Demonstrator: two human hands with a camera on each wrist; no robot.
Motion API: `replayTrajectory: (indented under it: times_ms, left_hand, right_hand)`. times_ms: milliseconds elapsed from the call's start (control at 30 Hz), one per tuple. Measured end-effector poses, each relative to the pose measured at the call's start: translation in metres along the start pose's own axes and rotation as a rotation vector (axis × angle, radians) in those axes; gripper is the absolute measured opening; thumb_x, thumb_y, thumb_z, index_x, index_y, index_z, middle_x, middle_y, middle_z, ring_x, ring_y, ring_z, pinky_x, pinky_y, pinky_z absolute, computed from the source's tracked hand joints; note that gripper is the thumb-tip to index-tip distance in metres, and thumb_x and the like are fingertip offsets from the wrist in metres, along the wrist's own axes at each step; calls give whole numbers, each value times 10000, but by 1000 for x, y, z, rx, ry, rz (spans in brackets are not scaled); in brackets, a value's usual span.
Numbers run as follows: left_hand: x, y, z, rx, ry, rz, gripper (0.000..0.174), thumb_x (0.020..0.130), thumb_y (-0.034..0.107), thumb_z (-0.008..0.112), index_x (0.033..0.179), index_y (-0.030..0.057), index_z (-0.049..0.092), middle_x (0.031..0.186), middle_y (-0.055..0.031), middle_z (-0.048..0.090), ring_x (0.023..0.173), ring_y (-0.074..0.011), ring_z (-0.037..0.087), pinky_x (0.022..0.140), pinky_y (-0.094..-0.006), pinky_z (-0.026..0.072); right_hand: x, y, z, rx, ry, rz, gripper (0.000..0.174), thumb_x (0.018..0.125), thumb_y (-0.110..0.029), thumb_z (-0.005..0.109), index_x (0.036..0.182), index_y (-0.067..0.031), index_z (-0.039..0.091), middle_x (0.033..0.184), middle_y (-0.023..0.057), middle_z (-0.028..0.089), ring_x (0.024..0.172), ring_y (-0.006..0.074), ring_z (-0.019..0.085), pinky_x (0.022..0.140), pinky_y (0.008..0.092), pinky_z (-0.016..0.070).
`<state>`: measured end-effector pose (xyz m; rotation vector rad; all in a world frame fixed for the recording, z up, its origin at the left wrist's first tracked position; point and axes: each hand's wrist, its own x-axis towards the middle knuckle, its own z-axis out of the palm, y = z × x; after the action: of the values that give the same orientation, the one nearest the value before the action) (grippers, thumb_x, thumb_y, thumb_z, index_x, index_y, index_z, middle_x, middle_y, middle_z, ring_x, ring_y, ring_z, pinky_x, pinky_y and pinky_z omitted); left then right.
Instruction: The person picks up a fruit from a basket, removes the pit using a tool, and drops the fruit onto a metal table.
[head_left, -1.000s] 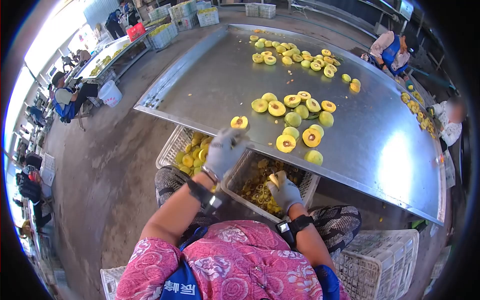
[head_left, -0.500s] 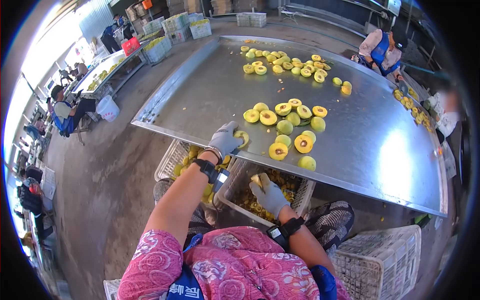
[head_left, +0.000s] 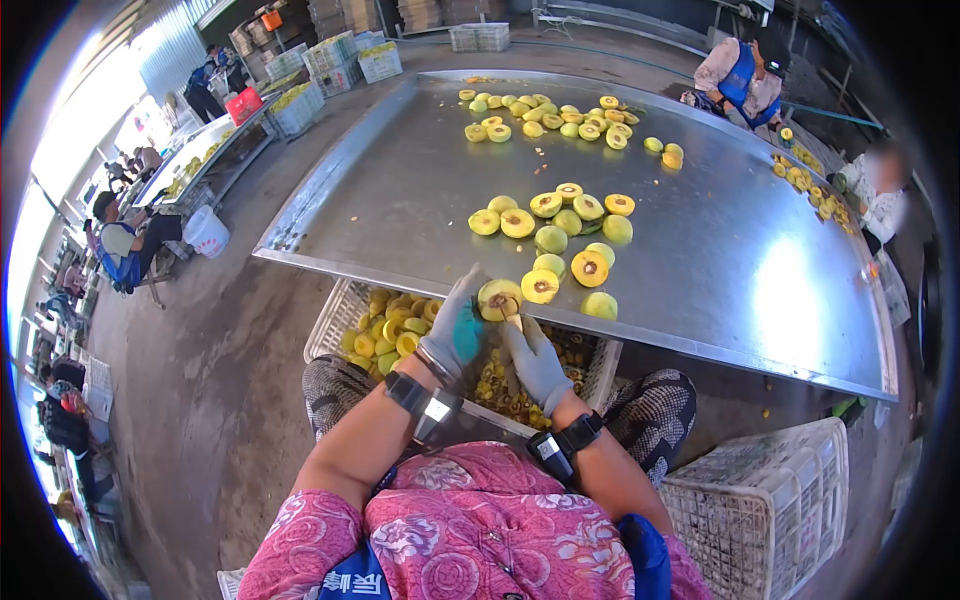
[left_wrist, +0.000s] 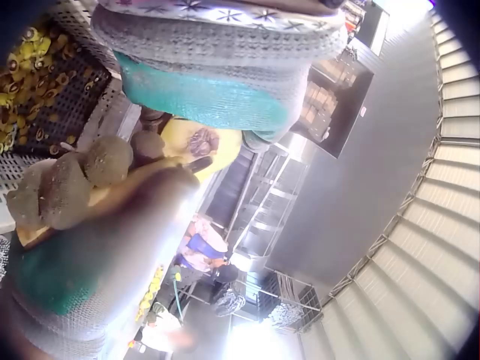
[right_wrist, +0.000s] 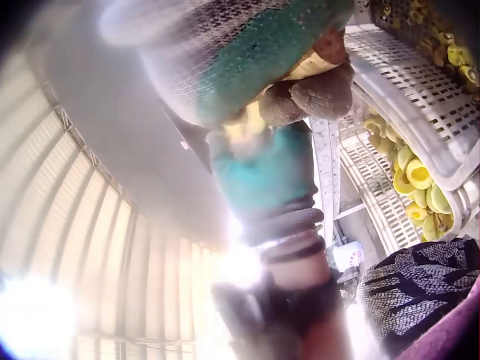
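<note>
Over the near edge of the metal table (head_left: 400,200), my gloved left hand (head_left: 458,325) holds a peach-like yellow fruit half (head_left: 498,298), cut face and brown centre showing. My gloved right hand (head_left: 538,365) grips a pitting tool by its pale, wood-like handle (left_wrist: 124,184). In the left wrist view the tool's dark tip (left_wrist: 199,163) is at the fruit's centre, and the fingers partly hide the tool. Below my hands is a crate (head_left: 605,375) of cut-out cores. Hollowed fruit halves (head_left: 385,330) fill the crate to its left.
More fruit halves (head_left: 545,235) lie in a cluster on the table, with another group (head_left: 545,115) at its far side. A white crate (head_left: 760,510) stands at my right. People sit at the table's right end (head_left: 740,80) and work at a table on the left.
My left hand reached to a fruit half at the table's near edge, took it and brought it back toward me. My right hand rose with the tool to meet it.
</note>
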<state>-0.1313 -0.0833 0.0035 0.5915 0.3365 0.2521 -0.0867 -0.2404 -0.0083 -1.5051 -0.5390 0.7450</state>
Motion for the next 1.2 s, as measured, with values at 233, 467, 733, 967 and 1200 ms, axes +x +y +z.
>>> replayTrajectory:
  times_ms: [233, 467, 733, 967, 1200]
  left_hand:
    - [-4, -14, -1, 87, 2, 30, 262, 980, 300, 560, 1158, 121, 489, 1062, -99, 611, 880, -232, 657, 679, -374, 579]
    - [8, -15, -23, 158, -151, -4, 330, 999, 232, 455, 1201, -6, 561, 1102, -148, 631, 1004, -248, 631, 908, -359, 526]
    - [-9, -12, 5, 160, -31, 7, 459, 1041, 394, 427, 1123, -30, 584, 1041, -145, 653, 895, -224, 661, 767, -365, 576]
    - [-9, -19, 7, 432, 112, 178, 443, 1009, 421, 514, 1016, -7, 628, 898, -98, 671, 771, -193, 655, 691, -315, 563]
    - [-23, -7, 5, 926, -52, 208, 472, 1016, 431, 488, 941, -3, 659, 883, -97, 683, 779, -199, 663, 722, -326, 558]
  right_hand:
    - [3, 14, -1, -6, 7, -69, 354, 1005, -347, 488, 1135, -24, 551, 781, 74, 601, 632, 141, 556, 539, 295, 436]
    - [-7, 0, -1, 0, -94, 53, 409, 1009, -386, 473, 1207, -34, 533, 834, 64, 614, 720, 133, 557, 643, 282, 458]
    - [-2, 15, 0, 7, -185, -9, 459, 1012, -412, 461, 1227, -14, 538, 856, 63, 620, 727, 130, 559, 654, 282, 466]
    - [1, 25, -1, 117, -307, 52, 449, 1020, -414, 441, 1156, -9, 580, 927, 53, 619, 780, 131, 555, 694, 289, 468]
    - [-4, 21, 5, 192, -414, 150, 425, 1024, -440, 436, 1111, -57, 598, 899, 20, 600, 765, 82, 525, 682, 236, 448]
